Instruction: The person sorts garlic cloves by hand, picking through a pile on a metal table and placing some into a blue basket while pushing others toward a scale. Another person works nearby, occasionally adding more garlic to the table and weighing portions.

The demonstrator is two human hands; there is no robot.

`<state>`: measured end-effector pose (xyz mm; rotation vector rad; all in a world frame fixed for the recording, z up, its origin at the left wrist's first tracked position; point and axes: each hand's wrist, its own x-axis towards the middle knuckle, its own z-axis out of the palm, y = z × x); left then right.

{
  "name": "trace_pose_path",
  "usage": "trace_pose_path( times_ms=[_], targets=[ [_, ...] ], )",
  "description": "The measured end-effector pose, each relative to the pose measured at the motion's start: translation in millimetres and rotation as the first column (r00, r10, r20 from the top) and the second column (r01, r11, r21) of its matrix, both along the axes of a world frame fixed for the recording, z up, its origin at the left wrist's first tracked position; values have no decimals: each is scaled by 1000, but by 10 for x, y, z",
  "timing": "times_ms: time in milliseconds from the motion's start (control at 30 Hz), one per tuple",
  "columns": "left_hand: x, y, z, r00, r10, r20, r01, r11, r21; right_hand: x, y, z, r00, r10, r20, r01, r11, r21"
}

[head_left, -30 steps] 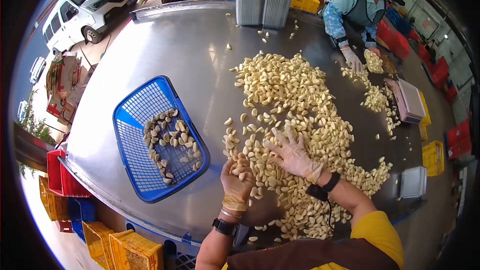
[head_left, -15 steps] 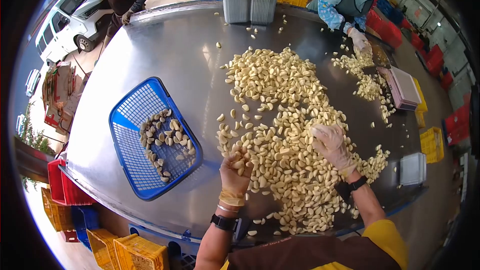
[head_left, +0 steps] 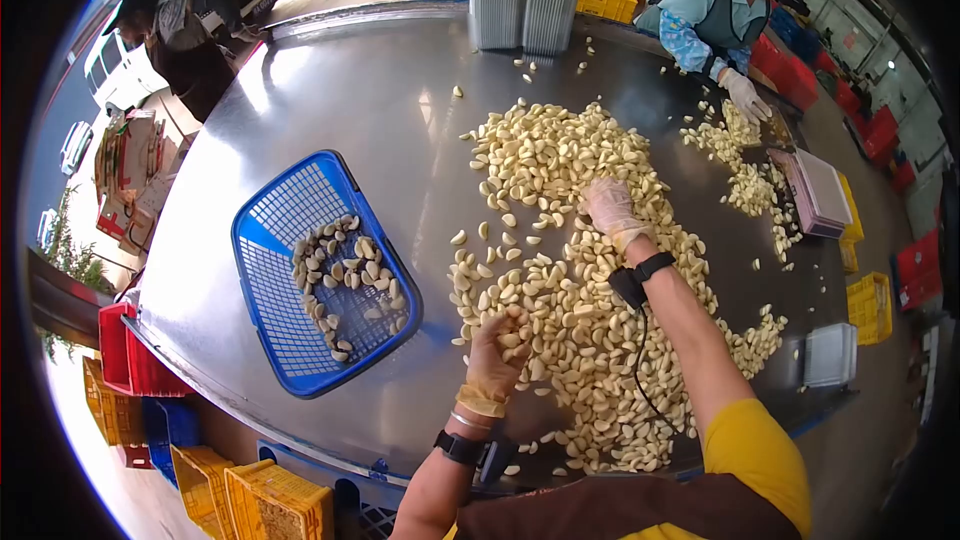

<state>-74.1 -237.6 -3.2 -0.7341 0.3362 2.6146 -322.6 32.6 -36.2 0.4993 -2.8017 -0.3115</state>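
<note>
Peeled garlic cloves [head_left: 580,290] lie in a large heap across the middle of the metal table [head_left: 400,110]. Gloved, my left hand [head_left: 497,352] is curled palm up around a few cloves at the heap's left edge. My right hand [head_left: 612,212], also gloved, rests higher up on the heap, its fingers bent down into the cloves; what they hold, if anything, is hidden. Left of the heap, a blue basket [head_left: 262,290] holds darker cloves [head_left: 335,275] on its mesh bottom.
Stacked clear trays [head_left: 522,5] stand at the far edge. At the right are a pink-edged box [head_left: 820,190], a clear tub [head_left: 830,355] and a co-worker [head_left: 700,10] handling a smaller garlic pile. Another person [head_left: 185,40] stands at the far left. Yellow crates [head_left: 280,505] sit below the near edge.
My right hand has moved up and left over the heap. The co-worker's gloved hand has shifted right, and the far-left person has leaned lower. The whole view has shifted slightly.
</note>
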Motion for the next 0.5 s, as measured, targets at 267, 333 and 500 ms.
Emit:
trace_pose_path(
  times_ms=[267, 333, 500],
  targets=[
    [1, -60, -293, 991, -99, -92, 102, 995, 22, -88, -280, -32, 948, -305, 87, 310, 949, -57],
    [-10, -46, -93, 992, -96, -78, 94, 995, -23, 438, -353, 262, 995, 90, 47, -61, 903, -424],
    [21, 63, -27, 990, -142, 4, 142, 990, -15, 1792, -676, 1010, 766, 595, 243, -253, 626, -738]
  ],
)
